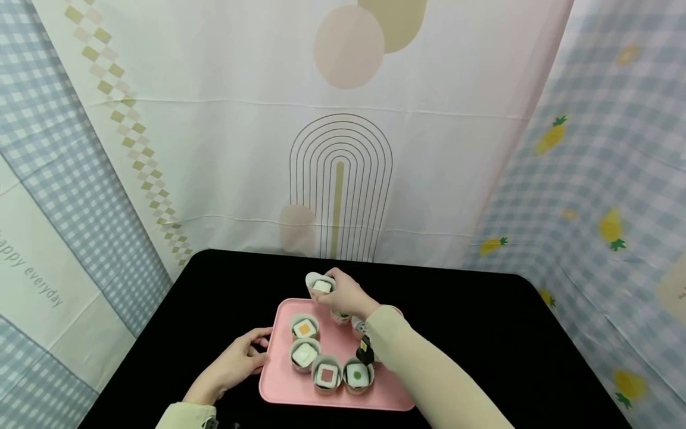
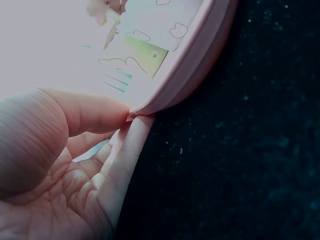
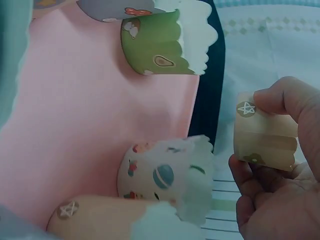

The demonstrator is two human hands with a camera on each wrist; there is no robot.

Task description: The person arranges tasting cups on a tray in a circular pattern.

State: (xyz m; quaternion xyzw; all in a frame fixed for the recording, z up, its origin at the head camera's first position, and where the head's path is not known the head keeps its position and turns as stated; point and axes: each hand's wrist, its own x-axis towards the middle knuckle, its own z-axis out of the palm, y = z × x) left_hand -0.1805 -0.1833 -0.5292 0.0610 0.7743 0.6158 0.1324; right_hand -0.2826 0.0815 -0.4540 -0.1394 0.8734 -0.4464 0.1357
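Observation:
My right hand (image 1: 347, 296) grips a beige paper baking cup (image 3: 264, 131) above the far edge of the pink tray (image 1: 281, 390). In the right wrist view this cup shows a white star mark; in the head view a white block sits inside it. My left hand (image 1: 233, 364) pinches the tray's left rim between thumb and fingers, as the left wrist view shows. Several more paper cups stand on the tray, holding white blocks: one with an orange square (image 1: 305, 329), one with a red square (image 1: 326, 376), one with a green dot (image 1: 357, 375). My right forearm hides part of the tray.
The tray lies on a black table (image 1: 230, 286). A pale patterned curtain (image 1: 241, 167) hangs behind it, with blue checked cloth (image 1: 589, 196) at the right. A green avocado-print cup (image 3: 155, 46) and a white printed cup (image 3: 160, 172) stand on the tray.

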